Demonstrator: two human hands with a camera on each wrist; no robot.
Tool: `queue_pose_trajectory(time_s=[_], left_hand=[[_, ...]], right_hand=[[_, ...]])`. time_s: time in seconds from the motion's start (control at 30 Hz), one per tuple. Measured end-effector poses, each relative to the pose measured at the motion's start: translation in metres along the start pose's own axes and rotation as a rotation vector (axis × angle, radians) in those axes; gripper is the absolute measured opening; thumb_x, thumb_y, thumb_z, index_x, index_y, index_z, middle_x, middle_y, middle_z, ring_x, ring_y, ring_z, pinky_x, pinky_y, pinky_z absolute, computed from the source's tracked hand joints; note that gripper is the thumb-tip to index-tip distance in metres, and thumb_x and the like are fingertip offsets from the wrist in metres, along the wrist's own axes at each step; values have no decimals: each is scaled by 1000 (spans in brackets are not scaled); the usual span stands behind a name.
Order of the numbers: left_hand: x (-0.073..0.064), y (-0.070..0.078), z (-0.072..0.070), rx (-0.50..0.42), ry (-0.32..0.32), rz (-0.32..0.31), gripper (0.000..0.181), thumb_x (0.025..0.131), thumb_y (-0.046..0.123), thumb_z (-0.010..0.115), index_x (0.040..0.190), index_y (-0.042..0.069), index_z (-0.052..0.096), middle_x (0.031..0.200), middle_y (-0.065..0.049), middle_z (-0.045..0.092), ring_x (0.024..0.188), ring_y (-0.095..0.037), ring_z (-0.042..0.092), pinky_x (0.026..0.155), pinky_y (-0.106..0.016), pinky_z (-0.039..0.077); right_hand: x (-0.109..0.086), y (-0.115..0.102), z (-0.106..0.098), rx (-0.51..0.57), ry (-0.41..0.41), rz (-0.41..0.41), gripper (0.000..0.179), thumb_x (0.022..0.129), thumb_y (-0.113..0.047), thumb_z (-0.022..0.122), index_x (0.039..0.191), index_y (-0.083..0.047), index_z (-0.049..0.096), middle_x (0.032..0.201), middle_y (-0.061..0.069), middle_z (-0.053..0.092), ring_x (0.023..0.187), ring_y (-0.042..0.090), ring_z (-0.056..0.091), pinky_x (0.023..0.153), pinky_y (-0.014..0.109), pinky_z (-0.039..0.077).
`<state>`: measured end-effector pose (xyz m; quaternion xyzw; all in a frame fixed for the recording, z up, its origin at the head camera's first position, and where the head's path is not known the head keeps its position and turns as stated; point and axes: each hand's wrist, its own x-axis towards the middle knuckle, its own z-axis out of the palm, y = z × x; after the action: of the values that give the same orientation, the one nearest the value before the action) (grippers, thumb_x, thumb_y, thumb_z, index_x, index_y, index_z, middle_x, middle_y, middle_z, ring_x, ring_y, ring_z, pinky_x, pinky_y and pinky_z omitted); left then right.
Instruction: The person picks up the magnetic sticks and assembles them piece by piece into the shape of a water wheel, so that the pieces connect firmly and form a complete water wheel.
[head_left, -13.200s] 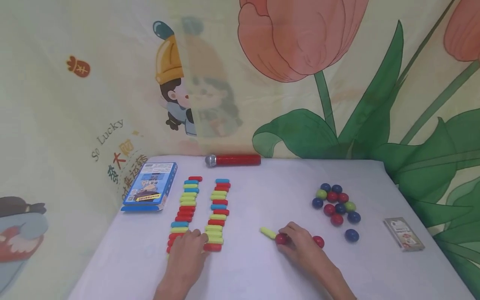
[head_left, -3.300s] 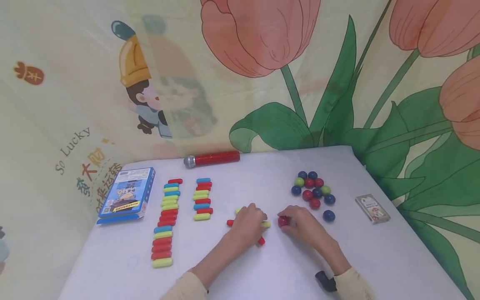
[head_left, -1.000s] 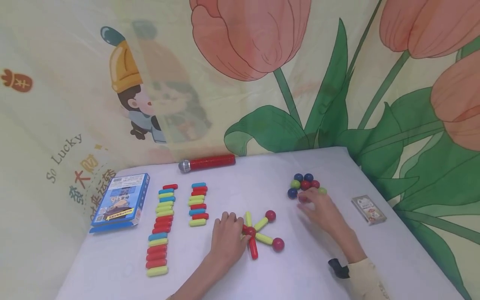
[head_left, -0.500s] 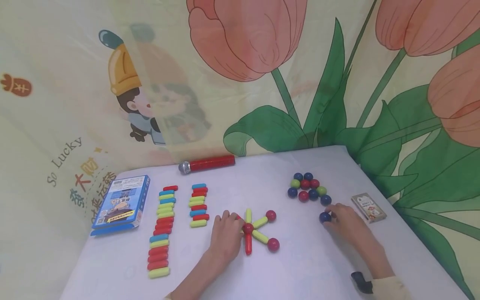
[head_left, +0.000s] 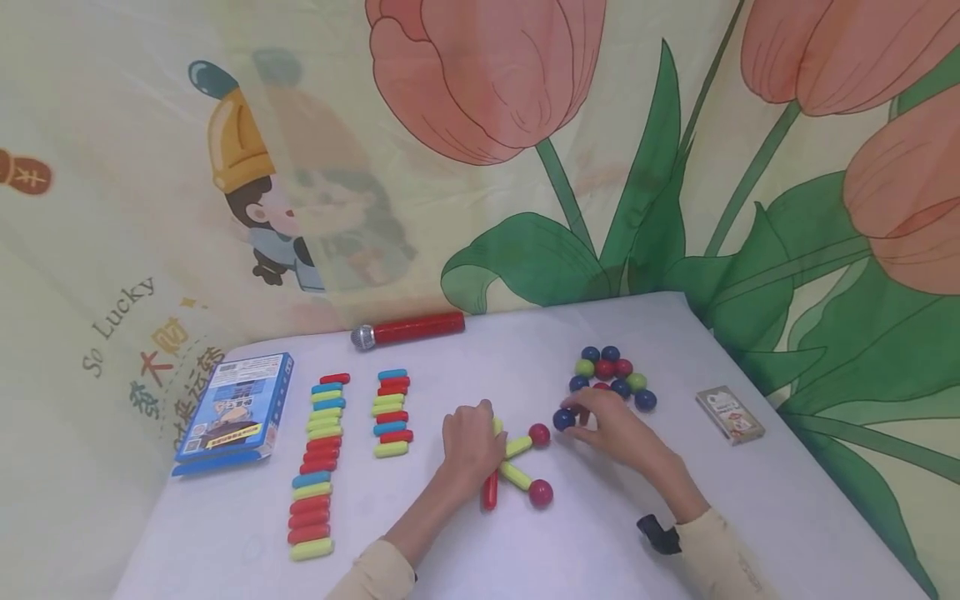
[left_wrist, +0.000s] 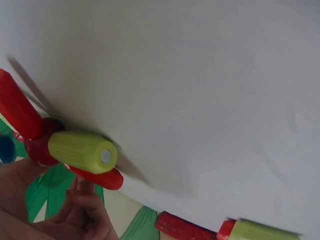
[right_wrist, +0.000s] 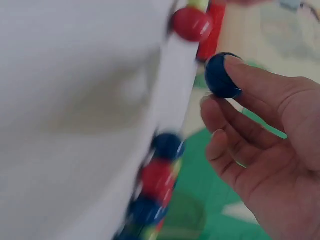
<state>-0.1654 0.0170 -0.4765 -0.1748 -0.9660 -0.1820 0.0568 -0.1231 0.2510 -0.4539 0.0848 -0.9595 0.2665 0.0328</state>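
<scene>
My right hand (head_left: 618, 429) pinches a dark blue ball (head_left: 564, 419) between thumb and fingers, held off the table in the right wrist view. My left hand (head_left: 474, 446) grips a star-shaped construction of magnetic building sticks and balls near its centre, covering the hub in the head view. The left wrist view shows the red hub ball (left_wrist: 39, 150) with a yellow-green stick (left_wrist: 80, 151) and red sticks joined to it. Two yellow-green arms reach rightward, tipped by an upper red ball (head_left: 539, 435) and a lower red ball (head_left: 541, 494).
Two columns of loose red, blue and yellow-green sticks (head_left: 310, 517) lie to the left. Behind my right hand sits a cluster of balls (head_left: 604, 369). A blue box (head_left: 236, 408), a red microphone-shaped object (head_left: 408, 331) and a small flat case (head_left: 730, 414) stand around the table.
My right hand took the blue ball from beside the cluster and carried it left towards the construction. My left hand moved from the construction's left side over its hub.
</scene>
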Motion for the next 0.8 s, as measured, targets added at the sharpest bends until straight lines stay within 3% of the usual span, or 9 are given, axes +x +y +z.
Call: queue_pose_trajectory(time_s=[0.2, 0.33, 0.63, 0.8], left_hand=[[1, 0, 0, -161, 1, -39, 30, 89, 19, 88, 104, 1, 69, 72, -5, 62, 64, -17, 54, 62, -29, 49], [0, 0, 1, -208, 13, -29, 30, 89, 17, 88, 106, 0, 68, 71, -3, 60, 64, -17, 53, 59, -27, 46], [-2, -1, 2, -186, 15, -53, 28, 91, 17, 87, 101, 3, 65, 73, -3, 60, 69, -18, 52, 63, -29, 46], [-13, -2, -4, -36, 9, 1, 42, 91, 29, 89, 112, 1, 67, 89, -8, 60, 85, -22, 54, 71, -34, 48]], right_hand=[[49, -18, 17, 46, -91, -51, 38, 91, -9, 88, 126, -8, 74, 105, -1, 73, 96, 15, 66, 88, 36, 61], [67, -18, 30, 59, -146, -74, 38, 91, -7, 87, 127, -7, 74, 105, -1, 74, 96, 14, 67, 89, 33, 61], [83, -15, 47, 114, -200, -172, 38, 94, -5, 83, 131, -6, 72, 113, 2, 74, 101, 16, 67, 88, 28, 60], [81, -17, 47, 123, -206, -139, 46, 95, -6, 83, 138, -6, 68, 118, 4, 74, 103, 18, 68, 87, 29, 61]])
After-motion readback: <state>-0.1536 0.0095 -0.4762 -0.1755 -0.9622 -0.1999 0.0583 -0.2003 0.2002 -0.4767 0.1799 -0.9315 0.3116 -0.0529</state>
